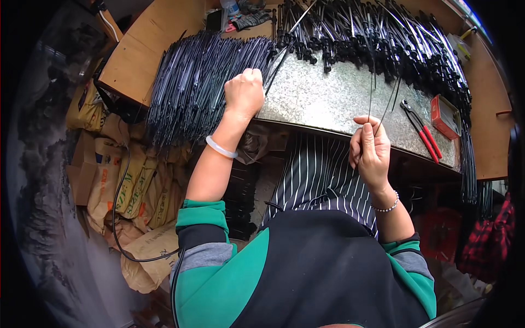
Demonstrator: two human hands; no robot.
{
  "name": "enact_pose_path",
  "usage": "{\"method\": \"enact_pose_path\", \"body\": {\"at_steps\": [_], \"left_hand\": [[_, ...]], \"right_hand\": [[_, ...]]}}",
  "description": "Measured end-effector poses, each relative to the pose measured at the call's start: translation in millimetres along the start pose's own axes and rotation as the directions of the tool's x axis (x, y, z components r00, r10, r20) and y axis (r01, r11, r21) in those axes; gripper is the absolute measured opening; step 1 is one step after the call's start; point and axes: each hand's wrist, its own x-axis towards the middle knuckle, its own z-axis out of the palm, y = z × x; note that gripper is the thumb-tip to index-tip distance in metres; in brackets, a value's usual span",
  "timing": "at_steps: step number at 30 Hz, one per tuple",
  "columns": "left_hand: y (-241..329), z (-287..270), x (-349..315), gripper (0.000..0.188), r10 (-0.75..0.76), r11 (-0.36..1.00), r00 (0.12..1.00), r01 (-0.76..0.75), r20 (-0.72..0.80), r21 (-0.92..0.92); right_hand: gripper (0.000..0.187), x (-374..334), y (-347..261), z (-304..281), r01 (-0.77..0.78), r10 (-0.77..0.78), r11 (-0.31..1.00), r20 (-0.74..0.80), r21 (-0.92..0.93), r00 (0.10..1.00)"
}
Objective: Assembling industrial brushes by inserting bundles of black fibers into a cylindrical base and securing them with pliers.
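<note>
Two bare hands at a bench of slim black strips

Clock positions read from the centre of the view.

Left hand [244, 92]: just short of 12 o'clock, back uppermost, at the inner edge of the left pile. Fingers curled into a fist; what they grip, if anything, cannot be told. White bangle [221, 147] at the wrist.

Right hand [373, 150]: 3 o'clock, just in front of the bench edge. Thumb and fingers drawn together, pinching thin black strips [370, 101] that rise toward 12 and 1 o'clock. Beaded bracelet [387, 204] at the wrist.

Left pile [188, 82]: 11 o'clock; dark strips laid roughly side by side, lower ends over the front edge.

Far pile [361, 38]: 1 o'clock; black strips heaped thickly, many with bulky black ends toward the wearer.

Metal worktop [314, 90]: 1 o'clock, mottled silver, between the two piles and the front edge.

Pliers [429, 142]: between 2 and 3 o'clock, red handles toward 5, lying on the worktop beside the small red box [439, 119].

Grey glove [252, 21]: 12 o'clock, far side, near a clear bottle [231, 7].

Sacks [136, 183]: 9 o'clock, yellow and tan, stacked below bench height.

Plaid cloth [486, 238]: between 3 and 4 o'clock, red and black.
</note>
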Motion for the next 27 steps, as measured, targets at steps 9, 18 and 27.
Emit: {"method": "enact_pose_path", "body": {"at_steps": [9,18,27], "left_hand": [[97,-48,-10,0.013,-0.201,-0.116,0.931,0.285,0.304,-0.951],[38,38,-3,0.022,-0.304,0.946,0.95,0.292,-0.075,-0.137],[56,-14,-2,0.017,-0.235,0.755,0.945,0.325,0.227,-0.57]], "right_hand": [[0.027,0,21,25,-0.045,0.042,0.993,0.031,0.106,0.999],[0.024,-5,-22,1,-0.015,0.022,0.983,-0.038,0.184,0.999],[0.026,22,8,-29,0.139,-0.148,0.985,-0.09,-0.098,0.985]]}}
